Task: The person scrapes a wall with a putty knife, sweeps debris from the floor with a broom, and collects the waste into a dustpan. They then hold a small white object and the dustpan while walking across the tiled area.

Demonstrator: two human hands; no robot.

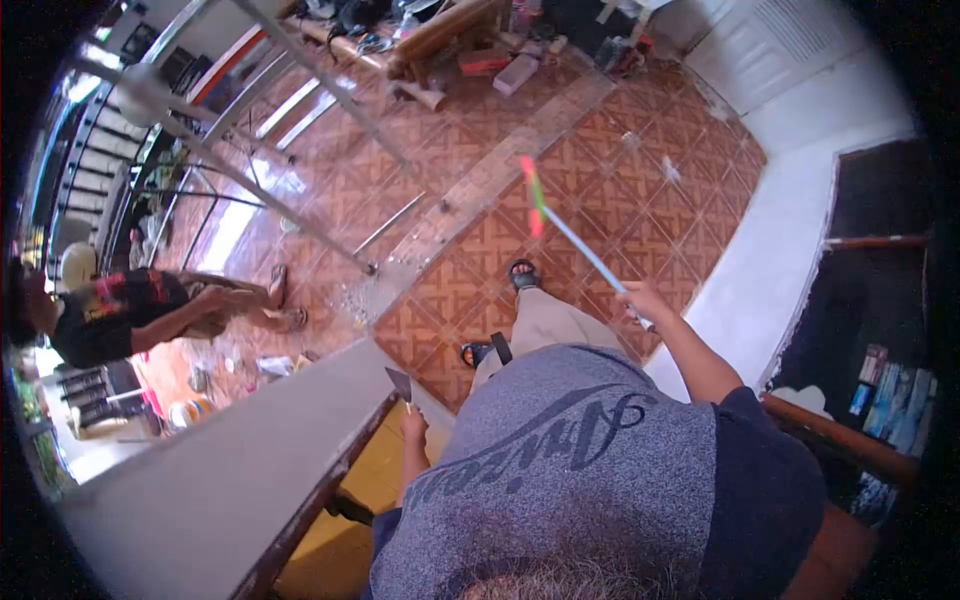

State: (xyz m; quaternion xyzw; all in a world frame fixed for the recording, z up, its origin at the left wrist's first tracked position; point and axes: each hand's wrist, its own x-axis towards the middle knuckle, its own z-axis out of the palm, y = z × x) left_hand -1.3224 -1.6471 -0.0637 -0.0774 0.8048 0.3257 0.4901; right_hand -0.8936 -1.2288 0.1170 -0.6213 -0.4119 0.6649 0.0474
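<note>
My right hand [645,303] is closed round the lower end of a light blue pole with a red and green crosspiece [585,245] at its far end. That crosspiece is held out over the tiled floor and looks slightly blurred. Down at the left, my left hand [413,428] grips a scraper [400,382] with a flat, dark blade pointing up and away from me. The blade is right beside the edge of a low grey wall [250,455]. My sandalled feet are on the orange patterned tiles [450,290].
Metal scaffolding [250,180] stands at the left, its legs on the floor. A person in a dark shirt [110,305] is beyond the low wall. A wooden bench [445,40] with clutter stands at the back. Rubble [360,300] lies near a scaffold leg; a white wall [755,265] is at the right.
</note>
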